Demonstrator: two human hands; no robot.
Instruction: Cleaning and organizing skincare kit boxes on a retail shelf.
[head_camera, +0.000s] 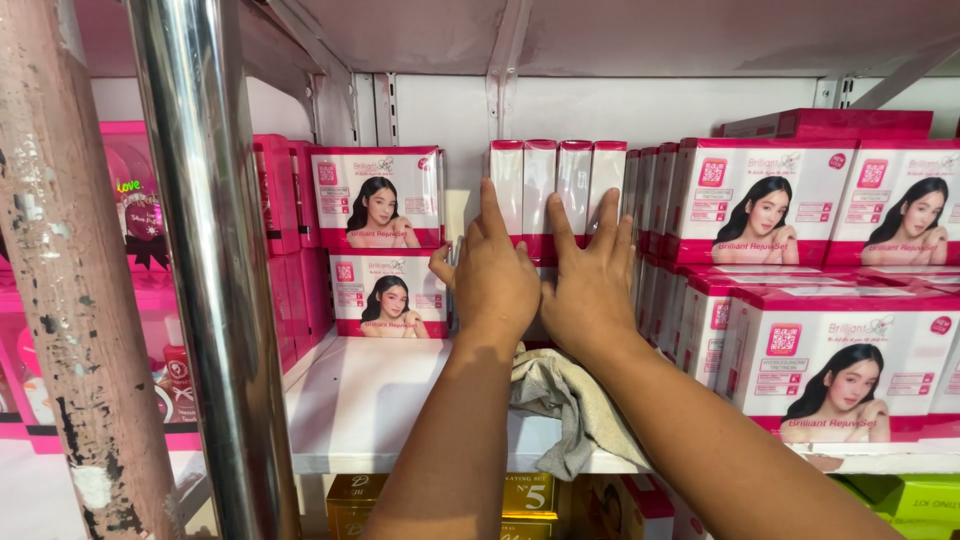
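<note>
My left hand (493, 280) and my right hand (590, 285) press flat, side by side, against a row of upright pink-and-white boxes (555, 185) standing on edge on a white shelf (360, 400). The fingers of both hands are spread over the box fronts. A grey cloth (570, 405) lies on the shelf under my wrists and hangs over the front edge.
Two stacked pink-and-white boxes (380, 240) stand to the left, and many more (820, 290) fill the shelf on the right. A shiny metal pole (205, 270) and a worn painted post (70, 280) rise at the left. Gold boxes (520, 495) sit on the shelf below.
</note>
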